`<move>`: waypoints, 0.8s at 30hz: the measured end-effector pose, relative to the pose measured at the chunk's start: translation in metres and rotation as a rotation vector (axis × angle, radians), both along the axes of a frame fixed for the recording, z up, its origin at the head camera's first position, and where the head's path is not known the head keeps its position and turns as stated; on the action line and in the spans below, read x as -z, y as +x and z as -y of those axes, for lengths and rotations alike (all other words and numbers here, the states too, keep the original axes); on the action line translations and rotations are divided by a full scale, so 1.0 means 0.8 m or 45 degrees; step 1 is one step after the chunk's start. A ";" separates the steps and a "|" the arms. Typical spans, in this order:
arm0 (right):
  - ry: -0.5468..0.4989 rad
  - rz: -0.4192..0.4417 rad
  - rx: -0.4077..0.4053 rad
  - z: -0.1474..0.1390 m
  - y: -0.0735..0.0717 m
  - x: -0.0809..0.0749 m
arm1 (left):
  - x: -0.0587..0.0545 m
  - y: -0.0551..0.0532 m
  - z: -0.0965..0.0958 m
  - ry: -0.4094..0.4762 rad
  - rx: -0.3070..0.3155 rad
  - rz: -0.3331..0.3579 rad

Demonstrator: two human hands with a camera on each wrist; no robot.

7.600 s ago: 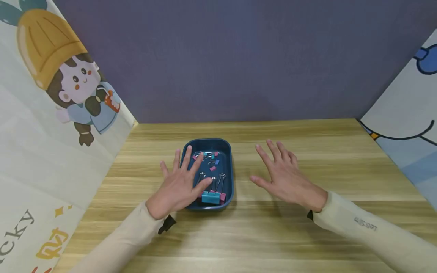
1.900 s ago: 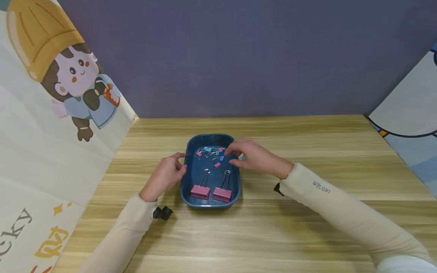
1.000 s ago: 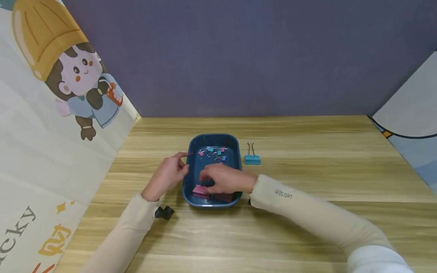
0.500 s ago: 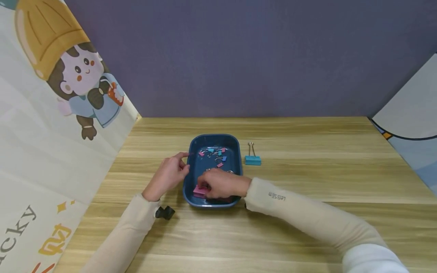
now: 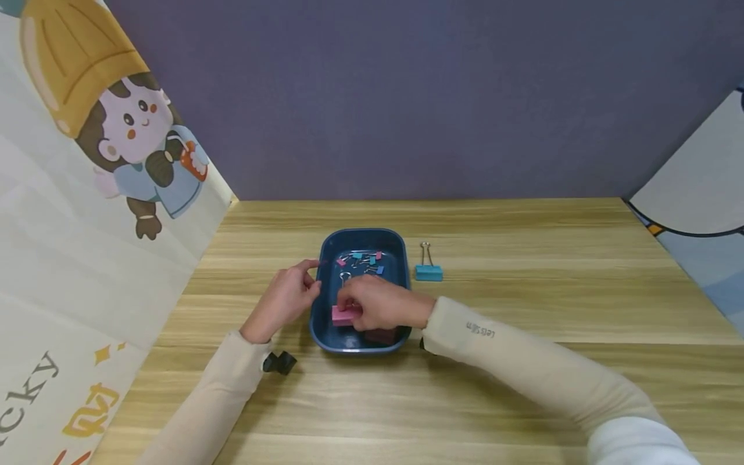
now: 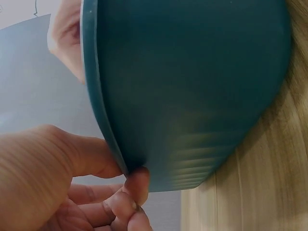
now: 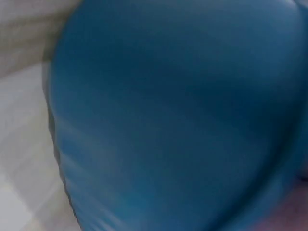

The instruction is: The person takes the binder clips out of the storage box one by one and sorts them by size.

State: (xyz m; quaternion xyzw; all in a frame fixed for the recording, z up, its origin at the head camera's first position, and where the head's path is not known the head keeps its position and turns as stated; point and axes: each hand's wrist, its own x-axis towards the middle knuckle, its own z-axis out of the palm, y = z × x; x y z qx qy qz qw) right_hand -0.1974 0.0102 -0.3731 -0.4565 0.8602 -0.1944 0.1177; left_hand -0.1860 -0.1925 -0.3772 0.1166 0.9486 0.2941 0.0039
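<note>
A dark blue tray holds several binder clips. At its left side my left hand pinches the rim; the left wrist view shows thumb and fingers on either side of that edge. Inside the tray my right hand grips a large pink binder clip, its wire handles partly behind the fingers. Beneath the right hand a second large pink binder clip lies in shadow, partly covered. Small pink, teal and blue clips lie toward the far end. The right wrist view is mostly filled by the tray wall.
A large teal binder clip lies on the wooden table, just right of the tray, handles pointing away. A purple-grey panel rises behind the table, with printed sheets at both sides.
The teal clip went from the tray to the table. My right hand then moved back into the tray, took hold of the left pink clip and shifted it slightly away from the near rim.
</note>
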 end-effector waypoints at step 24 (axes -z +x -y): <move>-0.250 -0.066 0.300 -0.119 -0.036 -0.038 | 0.001 0.001 0.001 0.009 0.000 0.040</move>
